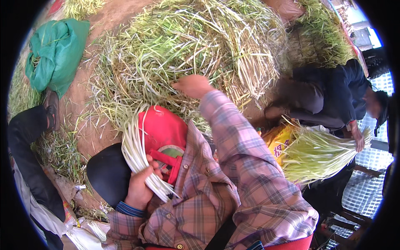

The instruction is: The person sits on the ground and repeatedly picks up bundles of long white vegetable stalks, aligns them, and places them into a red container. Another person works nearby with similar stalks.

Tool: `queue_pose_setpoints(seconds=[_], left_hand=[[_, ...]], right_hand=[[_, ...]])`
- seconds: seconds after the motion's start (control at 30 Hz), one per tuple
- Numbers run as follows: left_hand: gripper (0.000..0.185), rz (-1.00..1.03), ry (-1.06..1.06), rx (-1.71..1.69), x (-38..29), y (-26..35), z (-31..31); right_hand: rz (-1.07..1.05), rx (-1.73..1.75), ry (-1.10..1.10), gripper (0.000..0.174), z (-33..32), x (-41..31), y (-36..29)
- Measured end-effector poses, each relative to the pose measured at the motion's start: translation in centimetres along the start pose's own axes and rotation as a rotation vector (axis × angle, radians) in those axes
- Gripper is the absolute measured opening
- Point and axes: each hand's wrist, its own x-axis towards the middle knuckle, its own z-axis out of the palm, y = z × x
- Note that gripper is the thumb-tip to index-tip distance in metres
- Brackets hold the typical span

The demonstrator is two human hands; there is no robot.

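Note:
My left hand [140,184] is closed around a bundle of long pale stalks [132,147], perhaps garlic chives, near my lap. Their white ends point down beside my plaid shirt, and the leafy ends reach up to the pile. A red cloth [162,128] covers my lap beside the bundle. Out ahead, my right hand [193,86] hovers over or touches the lower edge of a big heap of green and straw-coloured stalks [175,47]. It is slightly blurred, and whether its fingers hold a stalk cannot be told.
A tied green woven sack [57,53] stands at the left, near another person's leg [28,137]. At the right a person in dark clothes [331,93] holds a large bunch of pale green stalks [318,153] over a yellow bag [278,140]. Loose stalks litter the earth floor.

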Motion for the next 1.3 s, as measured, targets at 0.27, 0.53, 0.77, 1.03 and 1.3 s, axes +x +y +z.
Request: queue_pose_setpoints(seconds=[0.27,0.53,0.77,1.03,1.3], left_hand=[[0.029,0.300,-0.082,-0.049,0.4,2.7,2.1],[0.036,0.239,-0.042,-0.132,2.6,2.7,2.4],[0.020,0.142,-0.104,-0.220,3.4,2.1,1.6],[0.020,0.233,0.096,-0.182,2.7,2.3,1.9],[0.023,0.269,-0.047,0.063,2.9,2.6,2.4]], right_hand=[[0.519,-0.012,0.784,0.049,-0.7,-2.5,18.2],[0.494,0.099,0.496,0.028,-1.2,0.5,14.6],[-0.153,0.364,0.066,0.018,7.6,-6.1,5.1],[0.115,0.286,0.504,0.023,7.5,-7.2,8.6],[-0.291,0.800,0.333,0.025,4.3,-16.4,-3.5]])
